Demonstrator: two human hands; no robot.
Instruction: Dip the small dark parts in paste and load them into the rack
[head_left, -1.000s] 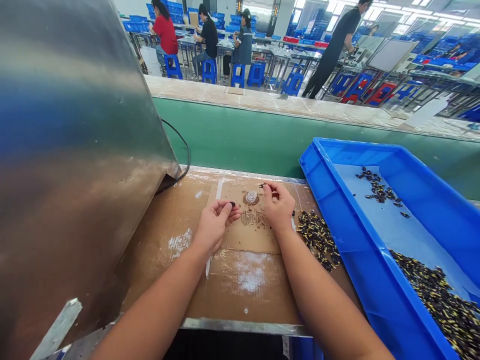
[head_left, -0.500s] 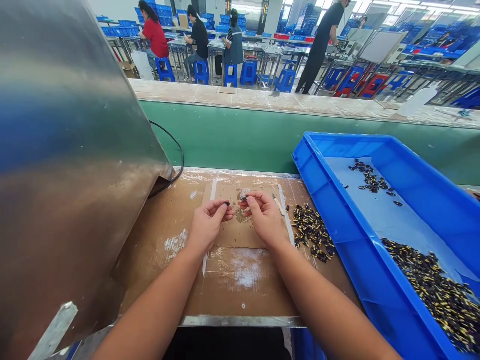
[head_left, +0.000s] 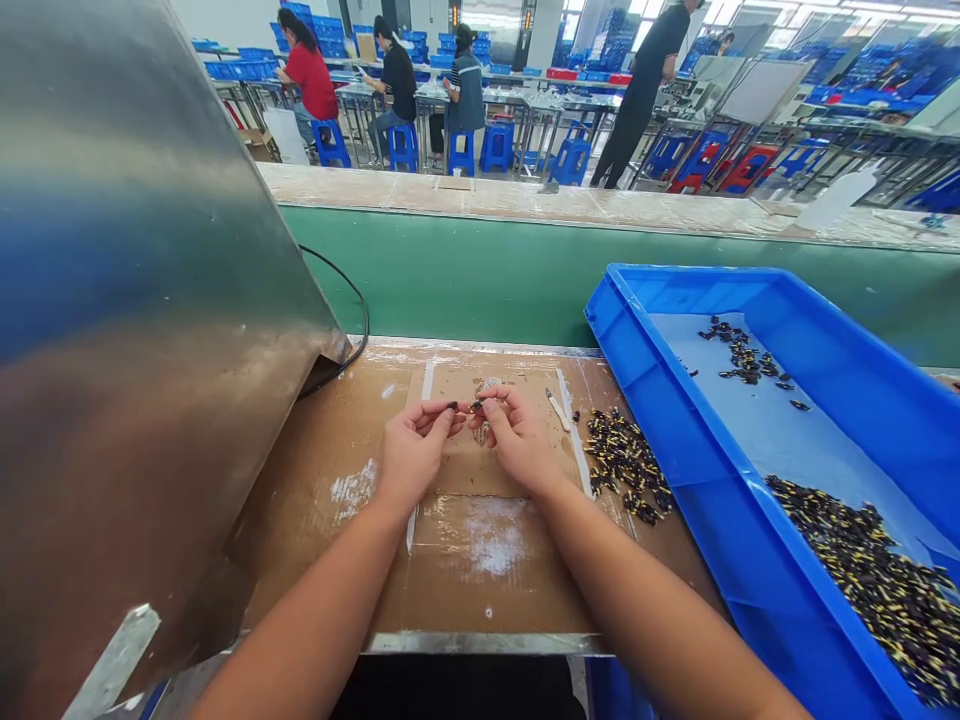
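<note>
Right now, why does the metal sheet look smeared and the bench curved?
In the head view, the stainless steel panel reflects blurred blue and brown smears; the wide lens bows the green bench side; the far windows glare; the small dark parts between the fingertips show too tiny for sharp detail.
</note>
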